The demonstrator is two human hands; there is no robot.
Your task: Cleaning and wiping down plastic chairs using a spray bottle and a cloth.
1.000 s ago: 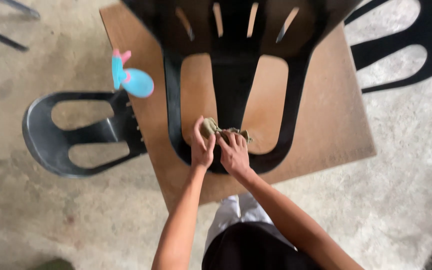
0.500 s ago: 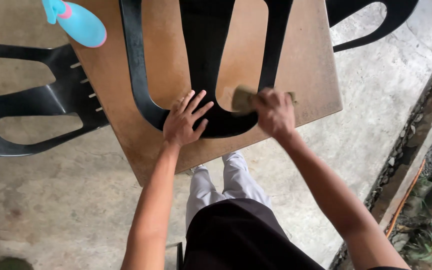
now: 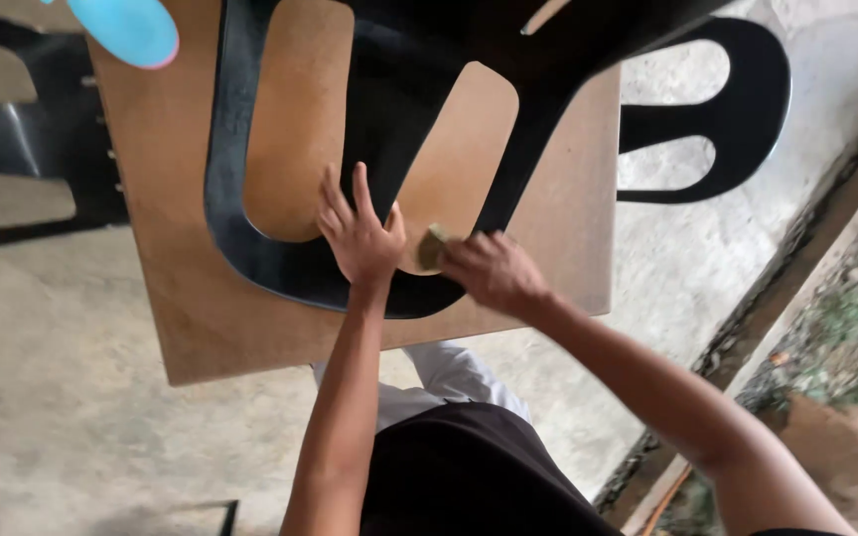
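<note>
A black plastic chair (image 3: 250,248) lies on a brown wooden table (image 3: 201,328), its backrest toward me. My left hand (image 3: 357,233) presses flat on the curved lower rail of the backrest, fingers spread. My right hand (image 3: 489,273) grips a small tan scrubbing pad (image 3: 433,246) against the chair's edge, just right of the left hand. Most of the pad is hidden by my fingers.
A light blue spray bottle (image 3: 129,28) lies at the table's far left corner. Another black chair (image 3: 717,119) stands on the concrete floor to the right, a third (image 3: 22,149) to the left. A raised kerb with plants (image 3: 826,298) runs along the right.
My right hand with the pad has slid leftward along the chair's rail, closer to my left hand. The view has shifted, with the table now nearer and more to the left.
</note>
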